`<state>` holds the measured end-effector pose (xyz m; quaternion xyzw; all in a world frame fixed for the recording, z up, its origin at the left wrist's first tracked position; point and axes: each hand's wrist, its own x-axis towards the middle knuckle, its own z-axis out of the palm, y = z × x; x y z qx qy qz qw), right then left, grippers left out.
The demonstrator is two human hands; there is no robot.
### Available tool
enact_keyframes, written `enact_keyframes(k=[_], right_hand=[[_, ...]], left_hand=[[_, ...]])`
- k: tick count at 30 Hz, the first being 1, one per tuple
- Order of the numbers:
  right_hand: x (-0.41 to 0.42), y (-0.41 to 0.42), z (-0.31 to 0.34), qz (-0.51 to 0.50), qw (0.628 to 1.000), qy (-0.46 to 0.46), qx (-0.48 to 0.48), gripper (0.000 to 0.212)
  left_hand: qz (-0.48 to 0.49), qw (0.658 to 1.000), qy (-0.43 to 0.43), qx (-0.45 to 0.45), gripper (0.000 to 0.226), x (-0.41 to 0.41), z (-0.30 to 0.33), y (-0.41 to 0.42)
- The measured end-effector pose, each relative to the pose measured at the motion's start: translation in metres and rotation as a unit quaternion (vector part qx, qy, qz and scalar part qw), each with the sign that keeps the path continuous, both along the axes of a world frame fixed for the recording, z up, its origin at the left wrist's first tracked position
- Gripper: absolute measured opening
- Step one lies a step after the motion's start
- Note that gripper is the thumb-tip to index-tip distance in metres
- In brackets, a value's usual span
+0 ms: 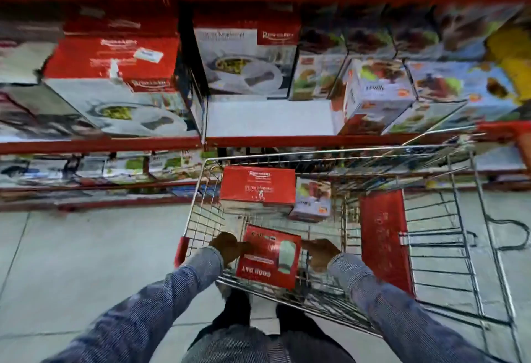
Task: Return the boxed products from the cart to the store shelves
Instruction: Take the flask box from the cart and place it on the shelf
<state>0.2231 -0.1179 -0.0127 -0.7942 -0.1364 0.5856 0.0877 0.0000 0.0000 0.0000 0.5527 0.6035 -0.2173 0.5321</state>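
A wire shopping cart (459, 219) stands in front of red store shelves (115, 144). Inside its near end a red box with a white jar picture (268, 256) is held between both hands: my left hand (228, 247) grips its left edge, my right hand (320, 252) its right edge. Deeper in the cart lie a larger red box (257, 186) and a small pale box with food pictures (311, 200).
The middle shelf has a bare white gap (267, 117) between red-and-white boxes (115, 75) on the left and colourful boxes (373, 95) on the right. A red child-seat flap (383, 236) stands in the cart. Grey tiled floor (86, 262) lies to the left.
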Motion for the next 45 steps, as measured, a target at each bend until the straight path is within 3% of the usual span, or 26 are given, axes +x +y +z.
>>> enact_keyframes(k=[3,5,9,11,14,17,21,24,26,30,33,37,45], right_hand=[[-0.016,-0.007,-0.007,-0.044,0.995,0.077,-0.033,0.04],[-0.023,-0.011,-0.006,-0.091,0.991,0.098,-0.031,0.044],[-0.026,-0.009,0.002,-0.115,0.988,0.1,-0.01,0.029],[-0.022,-0.012,0.002,-0.122,0.989,0.089,0.0,0.034],[-0.008,-0.019,0.001,-0.123,0.988,0.059,0.07,0.037],[-0.005,-0.014,0.047,-0.1,0.983,0.011,0.154,0.032],[0.001,0.001,0.108,-0.06,0.955,-0.056,0.284,0.02],[0.005,0.017,0.157,-0.054,0.931,-0.071,0.353,0.028],[0.01,0.029,0.184,-0.048,0.918,-0.087,0.385,0.015],[0.018,0.054,0.232,-0.038,0.895,-0.088,0.435,0.005],[0.018,0.075,0.264,-0.031,0.87,-0.088,0.483,0.012],[0.017,0.103,0.288,-0.008,0.851,-0.121,0.511,0.028],[0.011,0.141,0.298,-0.015,0.825,-0.14,0.547,0.037]], left_hand=[[0.029,0.999,0.004,-0.035,0.042,0.002,-0.006,-0.006],[0.066,0.997,0.011,-0.045,0.052,0.005,-0.004,-0.012],[0.086,0.996,0.012,-0.017,0.072,0.014,0.012,-0.023],[0.089,0.996,0.006,0.005,0.077,0.016,0.023,-0.029],[0.122,0.992,-0.016,0.034,0.069,0.016,0.045,-0.032],[0.159,0.981,-0.059,0.089,0.032,0.013,0.07,-0.028],[0.159,0.961,-0.129,0.188,0.012,0.011,0.122,-0.014],[0.17,0.935,-0.172,0.259,0.019,0.006,0.161,0.0],[0.18,0.917,-0.197,0.297,0.034,0.006,0.184,0.01],[0.153,0.879,-0.233,0.387,0.028,0.004,0.229,0.029],[0.14,0.855,-0.252,0.43,0.042,0.001,0.253,0.046],[0.109,0.841,-0.253,0.466,0.011,0.002,0.283,0.068],[0.086,0.833,-0.256,0.483,0.027,0.002,0.303,0.1]])
